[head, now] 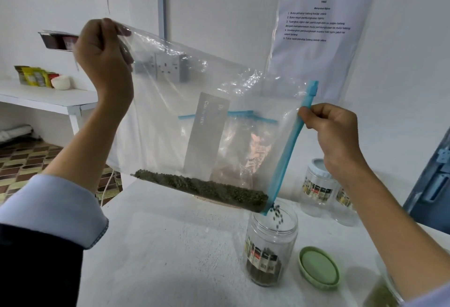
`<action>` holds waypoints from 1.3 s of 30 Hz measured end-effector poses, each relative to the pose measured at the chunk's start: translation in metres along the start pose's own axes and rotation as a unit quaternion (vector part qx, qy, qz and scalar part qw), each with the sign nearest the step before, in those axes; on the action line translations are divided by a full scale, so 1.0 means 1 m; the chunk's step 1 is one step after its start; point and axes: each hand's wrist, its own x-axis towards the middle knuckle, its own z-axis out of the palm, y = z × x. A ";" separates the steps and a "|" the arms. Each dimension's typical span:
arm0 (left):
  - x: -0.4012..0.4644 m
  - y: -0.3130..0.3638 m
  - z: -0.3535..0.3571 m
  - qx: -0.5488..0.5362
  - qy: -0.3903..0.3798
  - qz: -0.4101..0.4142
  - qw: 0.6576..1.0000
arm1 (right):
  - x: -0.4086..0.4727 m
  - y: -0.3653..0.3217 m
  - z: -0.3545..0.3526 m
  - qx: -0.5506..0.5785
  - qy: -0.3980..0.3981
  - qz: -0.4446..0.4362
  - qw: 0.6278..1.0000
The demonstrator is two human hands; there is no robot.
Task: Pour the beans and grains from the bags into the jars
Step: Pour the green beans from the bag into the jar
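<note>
A large clear zip bag (185,102) with a blue zipper strip hangs tilted over the table. My left hand (104,61) pinches its raised upper corner. My right hand (333,136) grips the blue zipper edge at the right. Green beans (202,188) lie along the bag's lower edge and fall from its low corner into an open clear jar (270,243), which holds a shallow layer of beans. The jar's green lid (319,267) lies on the table to its right.
Another bag with reddish contents (243,151) shows behind the clear bag. A closed jar with a pale blue lid (316,185) stands at the back right, another jar beside it. A jar of green grains (382,292) is at the bottom right. The white table (158,246) carries these.
</note>
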 end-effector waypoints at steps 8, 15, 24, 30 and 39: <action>0.000 0.001 0.000 -0.010 -0.001 -0.005 1.000 | -0.001 0.001 -0.001 0.009 0.016 -0.009 1.000; -0.001 0.005 0.000 -0.004 0.000 0.004 1.000 | -0.002 0.002 -0.002 0.008 0.027 -0.020 0.999; -0.002 0.007 -0.003 -0.006 0.004 0.000 1.000 | -0.004 0.002 -0.003 0.005 0.007 -0.018 1.000; -0.002 0.009 -0.003 0.000 0.003 -0.001 1.000 | -0.003 0.003 -0.005 -0.001 0.011 -0.012 1.000; -0.004 0.011 0.001 0.008 -0.004 0.000 1.000 | -0.005 0.006 -0.006 -0.003 0.015 -0.003 1.000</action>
